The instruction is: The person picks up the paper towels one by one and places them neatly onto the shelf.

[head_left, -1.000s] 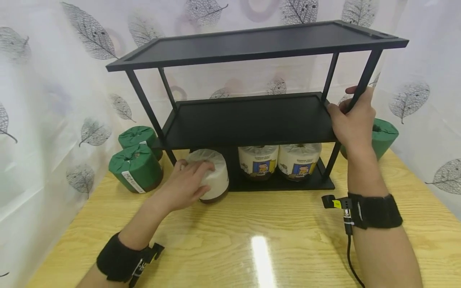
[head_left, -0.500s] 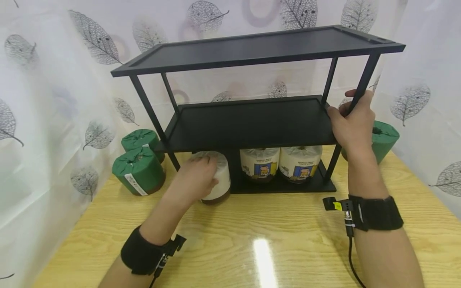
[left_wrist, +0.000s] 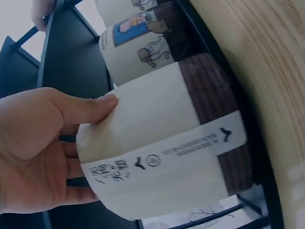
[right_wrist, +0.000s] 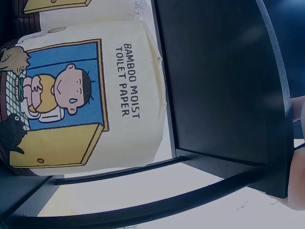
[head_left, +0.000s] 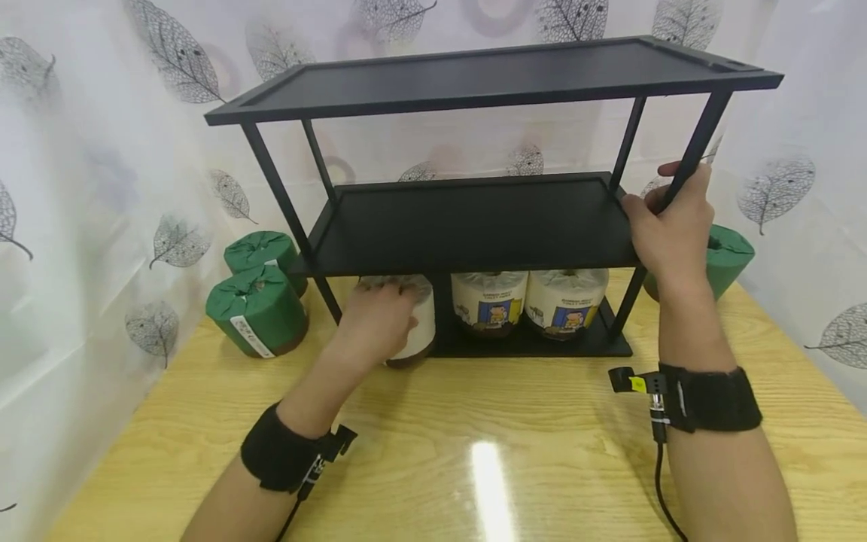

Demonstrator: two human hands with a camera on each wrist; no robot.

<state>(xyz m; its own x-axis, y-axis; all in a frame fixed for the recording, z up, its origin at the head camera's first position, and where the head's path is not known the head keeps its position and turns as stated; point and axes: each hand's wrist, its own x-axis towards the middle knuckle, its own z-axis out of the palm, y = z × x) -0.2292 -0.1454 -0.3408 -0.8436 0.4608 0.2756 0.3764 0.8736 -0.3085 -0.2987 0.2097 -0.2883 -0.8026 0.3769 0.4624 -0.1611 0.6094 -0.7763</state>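
Rolls (head_left: 491, 305) — within and beside rack (head_left: 474, 222)

1. Rightmost cream roll (right_wrist: 90, 105): I read "BAMBOO MOIST TOILET PAPER", dark capitals.
2. Held roll (left_wrist: 143, 114), in my left hand (left_wrist: 43, 152): pale strip (left_wrist: 178, 145), dark characters blurred.
3. Front green roll (head_left: 260, 305): white label (head_left: 250, 336), too small.

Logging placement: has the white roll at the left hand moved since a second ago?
Yes: the white roll moved back, inward; its base now shows less far in front of the bottom shelf.
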